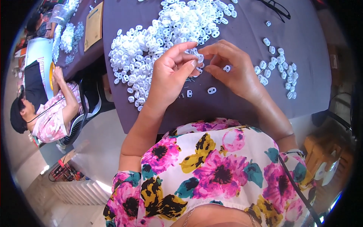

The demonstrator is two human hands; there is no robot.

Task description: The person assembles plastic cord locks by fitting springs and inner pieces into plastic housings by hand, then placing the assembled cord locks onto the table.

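Note:
Between the thumb and fingers of my left hand (pixel 169 72) is a small white oval plastic piece (pixel 200 58) with holes, partly hidden by the fingertips. From the other side my right hand (pixel 237 71) curls in, its index fingertip touching that piece and its thumb just below. Another white piece (pixel 227 68) shows within the curve of my right hand; whether it is held there or lies on the cloth, I cannot tell. Below the hands lie two loose pieces, one oval (pixel 211 90) and one squarer (pixel 189 94), beside tiny metal pins (pixel 191 79).
A big heap of white pieces (pixel 138 56) spreads over the dark tablecloth (pixel 170 117); a smaller scatter (pixel 281 68) lies right. Black eyeglasses (pixel 278 8) rest at the far right. On the left, another person (pixel 56 109) holds something yellow near a table with a brown envelope (pixel 93 26).

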